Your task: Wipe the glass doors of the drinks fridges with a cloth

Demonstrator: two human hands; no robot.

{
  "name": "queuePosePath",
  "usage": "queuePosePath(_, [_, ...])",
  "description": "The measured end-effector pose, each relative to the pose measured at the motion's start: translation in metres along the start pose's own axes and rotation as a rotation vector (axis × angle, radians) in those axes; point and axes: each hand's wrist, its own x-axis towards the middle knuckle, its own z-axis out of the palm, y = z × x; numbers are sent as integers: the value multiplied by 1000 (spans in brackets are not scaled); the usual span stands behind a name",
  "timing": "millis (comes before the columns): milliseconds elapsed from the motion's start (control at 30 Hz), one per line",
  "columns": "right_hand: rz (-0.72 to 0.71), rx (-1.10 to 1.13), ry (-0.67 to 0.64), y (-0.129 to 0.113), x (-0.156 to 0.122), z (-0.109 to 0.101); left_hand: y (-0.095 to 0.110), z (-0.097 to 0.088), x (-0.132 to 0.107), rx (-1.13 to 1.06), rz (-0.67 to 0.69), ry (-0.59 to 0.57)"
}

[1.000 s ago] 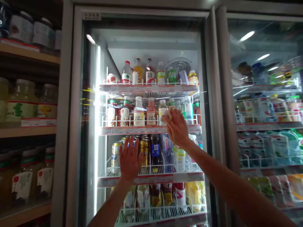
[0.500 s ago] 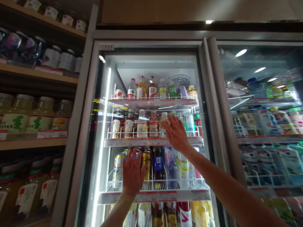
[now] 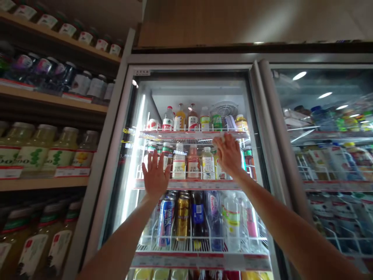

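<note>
Your left hand lies flat on the glass door of the drinks fridge, fingers spread wide and pointing up, the heel of the palm level with the front rail of the second shelf. Your right hand is on the same pane, a little higher and further right, fingers straight and held close together, their tips at the rail of the top shelf.

The door stands straight ahead of both palms with its long axis upright. Your right hand is the nearer one to the door's right frame, where it meets the neighbouring door; your left sits toward the lit left side.

A small pale patch shows at your right fingertips, and you cannot tell whether it is something under the hand or a label behind the glass. Both hands cover some of the bottles behind them, no handle can be made out, and the foot of the door is cut off below the cans
</note>
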Motion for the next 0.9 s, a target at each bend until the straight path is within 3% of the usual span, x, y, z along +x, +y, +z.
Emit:
queuePosePath(67, [190, -21, 86, 7, 17, 3, 0, 3, -3, 5, 17, 22])
queuePosePath(133, [230, -19, 99, -2, 29, 8, -1, 5, -6, 6, 32, 34])
queuePosePath(200, [85, 4, 41, -26, 30, 14, -2, 4, -7, 8, 41, 36])
queuePosePath(300, [-269, 62, -95, -62, 20, 19, -10, 0, -9, 14, 72, 22])
queuePosePath(367, [-344, 78, -134, -68, 23, 18, -20, -4, -14, 21, 129, 4])
queuePosePath(500, [0, 34, -46, -50, 59, 18, -38, -11, -28, 57, 221, 5])
queuePosePath(567, [80, 28, -32, -51, 73, 21, -41, -12, -33, 77, 221, 18])
queuePosePath(633, [-4, 52, -69, -67, 72, 24, -41, -11, -36, 88, 215, 26])
queuePosePath(800, [-499, 163, -209, -112, 43, 27, -46, -10, -43, 98, 157, 49])
queuePosePath(833, [-518, 168, -213, -113, 45, 27, -49, -11, -45, 105, 133, 52])
queuePosePath(900, [-394, 155, -183, -109, 59, 28, -58, -14, -51, 120, 85, 43])
